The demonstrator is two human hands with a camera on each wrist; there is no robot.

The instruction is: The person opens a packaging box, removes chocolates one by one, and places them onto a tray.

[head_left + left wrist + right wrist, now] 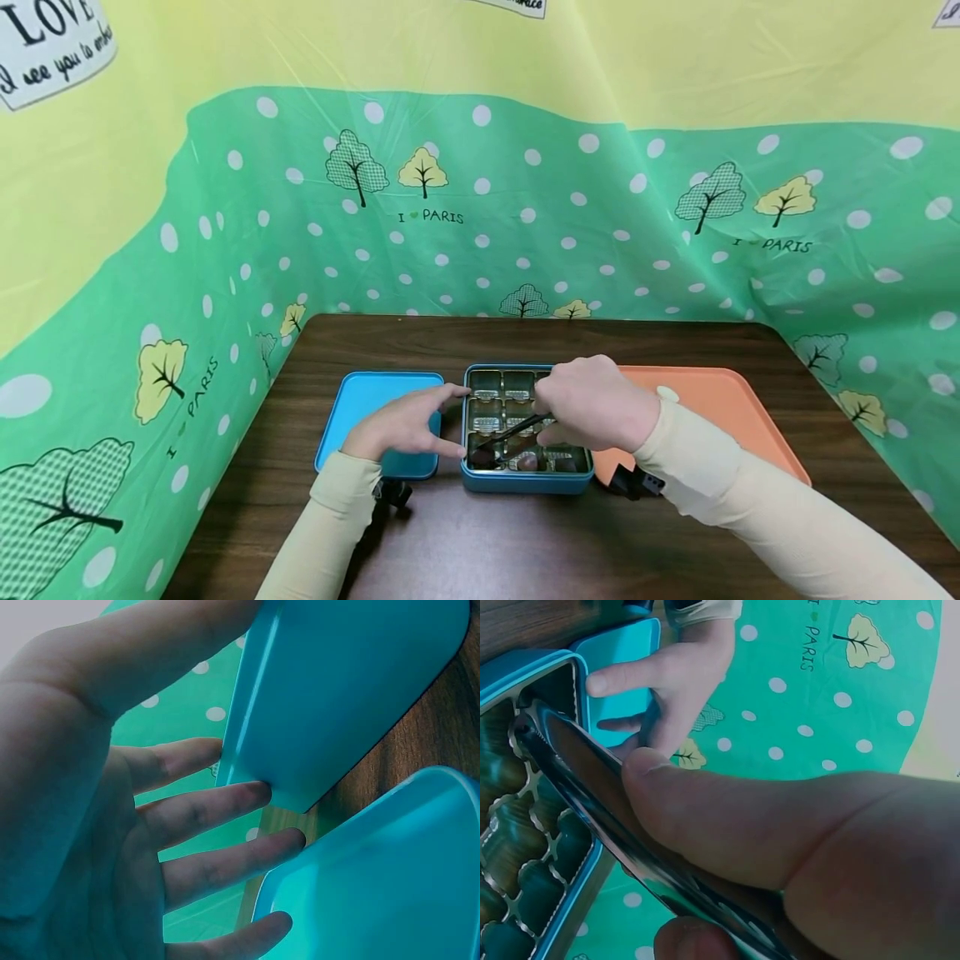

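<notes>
A blue tin [525,482] with a gridded, see-through insert stands in the middle of the table. My left hand [401,425] steadies its left side, fingers spread and fairly straight, thumb near the front corner. In the left wrist view the fingertips meet the tin's wall [352,690]. Over the tin, my right hand [600,404] grips metal tongs [622,847] between thumb and fingers. Their tips reach down into the front-left compartment, where something dark shows. Small brownish pieces [527,461] lie in other front compartments. I cannot tell whether the tongs pinch anything.
Left of the tin lies a blue lid [367,408], partly under my left hand. An orange tray [712,400] lies to the right, partly covered by my right forearm. A patterned green and yellow cloth [480,242] hangs behind the dark wooden table [465,550].
</notes>
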